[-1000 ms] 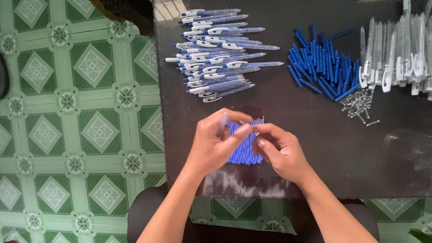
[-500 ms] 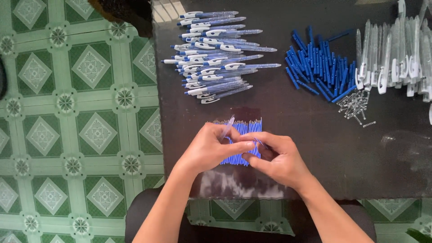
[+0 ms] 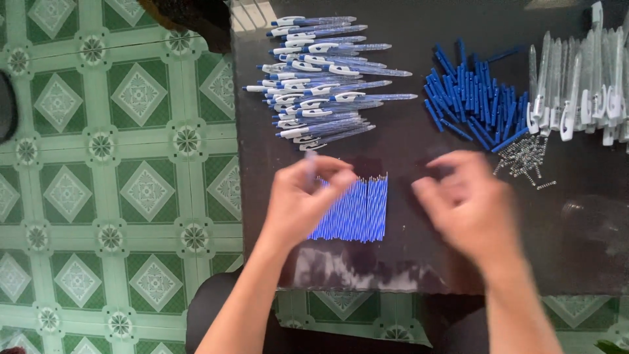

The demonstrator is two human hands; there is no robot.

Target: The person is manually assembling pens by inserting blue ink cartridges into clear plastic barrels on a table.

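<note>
My left hand (image 3: 303, 198) hovers over the left end of a row of blue pen refills (image 3: 357, 210) on the dark table (image 3: 406, 255). Its fingers pinch a thin, pale pen part that sticks up between them. My right hand (image 3: 468, 203) is blurred with motion, to the right of the refills and below a pile of blue pen pieces (image 3: 472, 98). Its fingers are spread and nothing shows in it. A pile of finished blue and white pens (image 3: 321, 85) lies above my left hand.
A pile of clear and white pen barrels (image 3: 583, 85) fills the top right. Small metal springs (image 3: 524, 157) lie below the blue pieces. Left of the table is green patterned floor tile (image 3: 111, 170). A dark object (image 3: 6, 105) sits at the left edge.
My hands were together over the refills. They have parted: the right hand has swung right toward the springs, and the left keeps a pen part above the refills.
</note>
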